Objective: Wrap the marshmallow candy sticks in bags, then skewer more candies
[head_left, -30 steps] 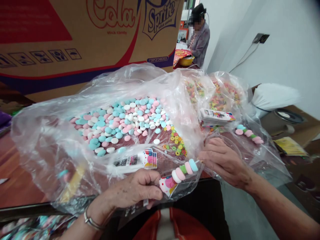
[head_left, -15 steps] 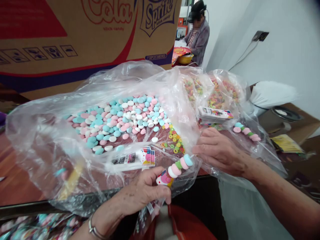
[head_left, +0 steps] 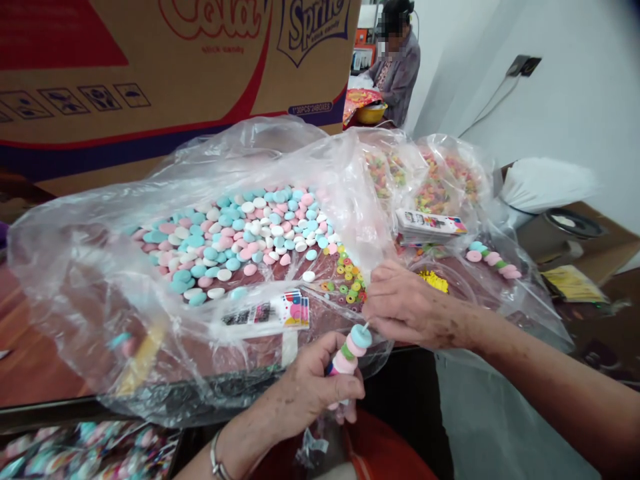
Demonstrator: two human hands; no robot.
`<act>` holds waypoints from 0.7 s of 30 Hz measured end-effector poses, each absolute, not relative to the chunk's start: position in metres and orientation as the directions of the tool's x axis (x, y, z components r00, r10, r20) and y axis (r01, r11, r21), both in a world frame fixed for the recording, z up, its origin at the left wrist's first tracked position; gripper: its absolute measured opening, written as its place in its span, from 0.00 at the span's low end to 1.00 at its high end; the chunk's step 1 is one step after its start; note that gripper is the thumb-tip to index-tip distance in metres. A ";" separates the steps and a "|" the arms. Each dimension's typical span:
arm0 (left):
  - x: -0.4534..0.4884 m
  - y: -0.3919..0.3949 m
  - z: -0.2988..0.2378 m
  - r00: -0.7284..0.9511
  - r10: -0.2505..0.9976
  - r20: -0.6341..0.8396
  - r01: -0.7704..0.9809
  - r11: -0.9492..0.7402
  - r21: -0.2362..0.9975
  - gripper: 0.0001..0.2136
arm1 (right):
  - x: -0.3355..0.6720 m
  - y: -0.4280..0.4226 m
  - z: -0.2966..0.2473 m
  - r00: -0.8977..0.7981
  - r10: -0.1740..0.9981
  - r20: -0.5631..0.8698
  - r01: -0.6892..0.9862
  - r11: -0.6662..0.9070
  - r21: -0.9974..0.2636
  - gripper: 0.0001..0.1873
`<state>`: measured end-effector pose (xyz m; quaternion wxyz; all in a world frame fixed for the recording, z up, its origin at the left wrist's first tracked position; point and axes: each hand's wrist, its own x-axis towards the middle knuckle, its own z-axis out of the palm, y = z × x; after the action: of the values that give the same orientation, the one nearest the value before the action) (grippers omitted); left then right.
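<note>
My left hand (head_left: 310, 390) is closed around the lower end of a candy skewer (head_left: 351, 350) threaded with pink, green, white and blue discs. My right hand (head_left: 410, 307) pinches the thin stick tip above the top blue disc. Both hands hover at the near edge of a big clear plastic bag (head_left: 100, 267) spread on the table. Inside it lies a heap of pink, blue and white candy discs (head_left: 240, 233), a small cluster of coloured candy rings (head_left: 347, 280) and a printed paper label (head_left: 273, 312).
A large cardboard carton (head_left: 165, 73) stands behind the bag. A second bag of coloured rings (head_left: 435, 190), a stack of printed labels (head_left: 430, 225) and a finished skewer (head_left: 493, 261) lie to the right. Another person (head_left: 397, 63) works at the far end. Wrapped candies (head_left: 75, 453) fill the lower left.
The skewer has swung from slanted to nearly upright and come nearer. My left hand slid right and wrapped its base; my right hand moved left onto the stick tip.
</note>
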<state>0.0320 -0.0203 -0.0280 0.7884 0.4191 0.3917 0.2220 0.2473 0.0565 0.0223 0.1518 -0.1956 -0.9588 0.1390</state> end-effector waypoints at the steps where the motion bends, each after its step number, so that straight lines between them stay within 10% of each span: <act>1: 0.034 -0.021 -0.029 0.589 0.692 -0.419 -0.057 0.552 0.832 0.16 | 0.248 0.058 0.025 -0.873 0.422 0.245 0.334 0.883 -0.330 0.13; 15: 0.044 -0.031 -0.029 0.495 0.789 -0.365 -0.143 0.488 0.861 0.15 | 0.237 0.050 0.003 -0.910 0.354 0.217 0.234 0.869 -0.436 0.13; 21: 0.008 -0.038 -0.009 0.639 0.514 -0.573 0.101 0.682 0.725 0.19 | 0.248 0.056 0.016 -0.866 0.424 0.265 0.276 0.848 -0.453 0.12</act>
<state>0.0076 -0.0377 -0.0090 0.8221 0.3788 0.4061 0.1255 0.2477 0.0561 0.0160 0.1807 -0.1854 -0.9441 0.2042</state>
